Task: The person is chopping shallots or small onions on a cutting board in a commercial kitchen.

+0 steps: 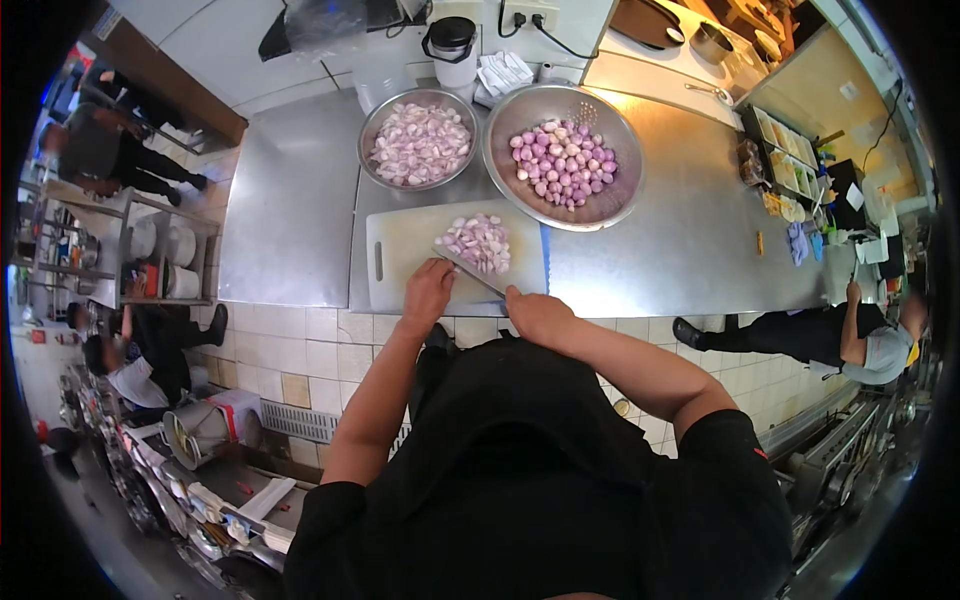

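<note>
My right hand point(538, 315) grips a kitchen knife point(481, 276) at the front of a white cutting board point(403, 229). The blade points left and away from me, along the near side of a pile of sliced shallots point(478, 244). Close to the blade's tip, the fingers of my left hand point(429, 292) are bent together over the board; whether they pinch a piece or only touch the blade is hidden. Behind the board, a steel bowl point(364, 159) contains cut shallots point(420, 142). Right of it, a larger perforated steel colander point(630, 161) holds peeled whole shallots point(564, 161).
The steel worktable point(289, 202) extends to both sides. A lidded container point(454, 56) and white packets point(504, 73) stand behind the bowls. An orange object point(760, 243) and ingredient trays point(784, 154) are at right. One person point(874, 341) works at far right; several others are at left.
</note>
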Demonstrator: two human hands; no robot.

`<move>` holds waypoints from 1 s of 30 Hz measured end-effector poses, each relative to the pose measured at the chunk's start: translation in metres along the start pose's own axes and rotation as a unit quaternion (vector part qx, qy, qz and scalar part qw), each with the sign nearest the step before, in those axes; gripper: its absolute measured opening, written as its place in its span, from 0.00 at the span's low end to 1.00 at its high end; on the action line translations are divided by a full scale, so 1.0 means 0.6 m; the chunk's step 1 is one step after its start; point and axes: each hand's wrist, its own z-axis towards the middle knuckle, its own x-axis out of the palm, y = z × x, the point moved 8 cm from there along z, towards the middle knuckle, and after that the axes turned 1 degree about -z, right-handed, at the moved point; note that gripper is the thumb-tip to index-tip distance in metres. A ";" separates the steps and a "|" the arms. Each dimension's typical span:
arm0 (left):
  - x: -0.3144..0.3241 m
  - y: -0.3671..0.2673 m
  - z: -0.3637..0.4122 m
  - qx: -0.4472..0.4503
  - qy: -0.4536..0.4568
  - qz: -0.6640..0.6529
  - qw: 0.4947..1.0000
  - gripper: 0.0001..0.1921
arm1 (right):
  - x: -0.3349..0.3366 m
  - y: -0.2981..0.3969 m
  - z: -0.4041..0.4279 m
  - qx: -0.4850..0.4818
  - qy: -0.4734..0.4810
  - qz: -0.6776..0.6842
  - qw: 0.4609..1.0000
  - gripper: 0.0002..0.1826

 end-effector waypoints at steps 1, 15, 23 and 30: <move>0.001 -0.004 0.002 0.009 0.004 0.004 1.000 0.07 | 0.031 -0.022 0.009 0.014 -0.001 0.027 1.000 0.13; 0.002 0.004 -0.001 -0.008 0.008 0.001 1.000 0.06 | 0.045 -0.023 0.028 0.021 -0.006 0.056 0.998 0.15; 0.000 0.011 -0.012 -0.013 -0.001 -0.016 1.000 0.06 | -0.027 0.027 0.022 -0.079 0.007 0.006 0.997 0.15; 0.004 0.003 -0.011 0.003 -0.005 0.009 1.000 0.07 | 0.003 -0.003 0.046 -0.029 -0.032 0.059 0.997 0.13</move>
